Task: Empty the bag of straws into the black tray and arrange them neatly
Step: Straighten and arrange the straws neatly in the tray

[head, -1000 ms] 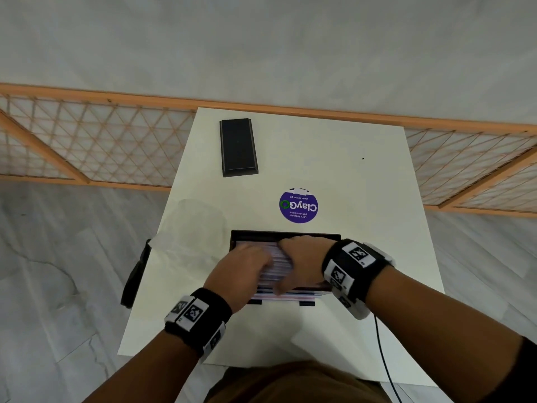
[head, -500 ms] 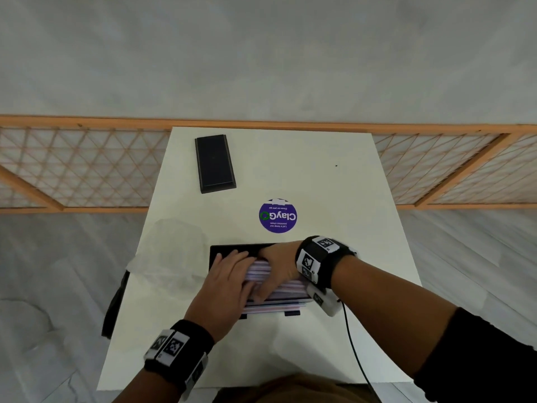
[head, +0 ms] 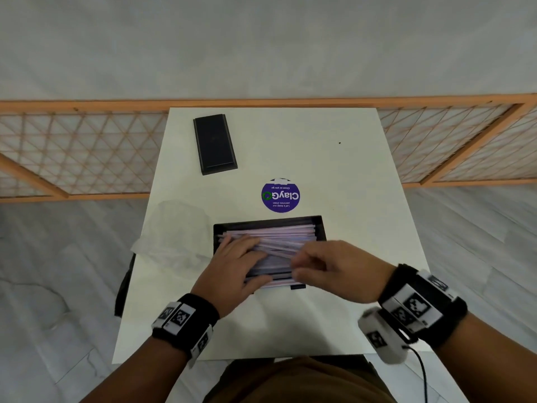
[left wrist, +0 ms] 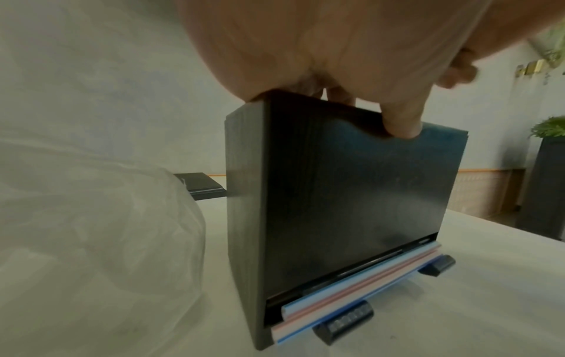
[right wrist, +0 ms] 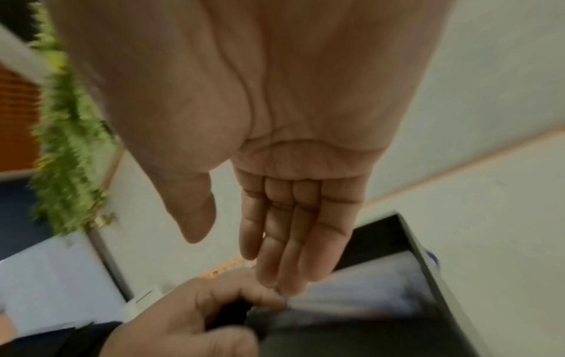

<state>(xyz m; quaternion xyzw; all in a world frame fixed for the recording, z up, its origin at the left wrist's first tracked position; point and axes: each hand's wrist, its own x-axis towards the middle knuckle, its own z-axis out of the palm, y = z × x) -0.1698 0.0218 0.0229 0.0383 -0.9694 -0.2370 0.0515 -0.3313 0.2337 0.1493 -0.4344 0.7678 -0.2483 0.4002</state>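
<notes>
White table (head: 319, 158) carried black tray (head: 290, 220) of straws (head: 279, 235); left hand (head: 232, 269) gripped its near wall, right hand (head: 337, 267) flat-fingered, holding nothing.

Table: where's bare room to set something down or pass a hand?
Widest bare patch: back right of the table, bordered by the sticker, the tray and the far edge. A strip also lies bare between tray and near edge. Crowded: the left side, where the bag sits beside the tray, and the tray itself, under the left hand and right hand.
</notes>
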